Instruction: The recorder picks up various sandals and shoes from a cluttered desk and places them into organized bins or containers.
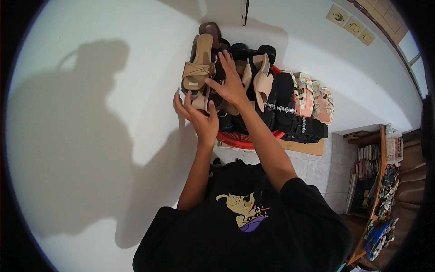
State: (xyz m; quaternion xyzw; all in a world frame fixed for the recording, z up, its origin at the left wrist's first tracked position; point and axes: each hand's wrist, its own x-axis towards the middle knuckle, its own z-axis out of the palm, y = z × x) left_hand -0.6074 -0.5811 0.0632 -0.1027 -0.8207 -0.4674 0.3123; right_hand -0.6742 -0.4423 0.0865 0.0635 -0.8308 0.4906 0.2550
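Note:
Shoes are heaped over a red plastic basket [235, 141] in front of me. A tan slide sandal [204, 47] with a knotted strap lies on top of the heap's left end, above darker shoes. My right hand [232, 86] is over the heap just right of this sandal, fingers spread and the thumb near its strap end. At the heap's lower left edge, my left hand [203, 124] has its fingers apart around a beige shoe [199, 102]. Neither hand visibly grips a shoe. Beige heeled slides [263, 86] lie right of my right hand.
Black sandals with jewelled straps [285, 109] and pale strappy sandals [322, 102] fill the right side. A white wall [68, 136] stands close on the left. Cardboard [303, 147] lies on the tiled floor. A wooden shelf [378, 177] with books stands lower right.

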